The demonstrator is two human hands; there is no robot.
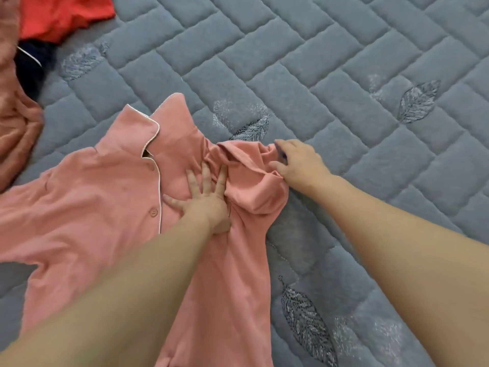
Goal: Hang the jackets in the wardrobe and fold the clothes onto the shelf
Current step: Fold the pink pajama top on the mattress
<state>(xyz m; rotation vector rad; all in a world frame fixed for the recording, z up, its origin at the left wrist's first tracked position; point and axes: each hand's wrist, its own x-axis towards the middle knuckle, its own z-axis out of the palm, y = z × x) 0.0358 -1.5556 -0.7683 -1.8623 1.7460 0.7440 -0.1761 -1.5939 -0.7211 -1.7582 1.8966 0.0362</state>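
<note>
A pink button-up shirt (100,197) with white piping on its collar lies front up on the grey quilted bed (330,75). My left hand (203,197) presses flat on the shirt's chest, fingers spread, just right of the button line. My right hand (296,165) grips the bunched sleeve (248,176) at the shirt's right shoulder, where the cloth is folded over toward the middle. My forearms cover part of the shirt's lower half.
A red garment (63,14) lies at the top left, with a dark navy one (31,70) just below it. A fuzzy pink-brown garment (13,123) lies along the left edge. The bed cover stretches to the right with leaf embroidery.
</note>
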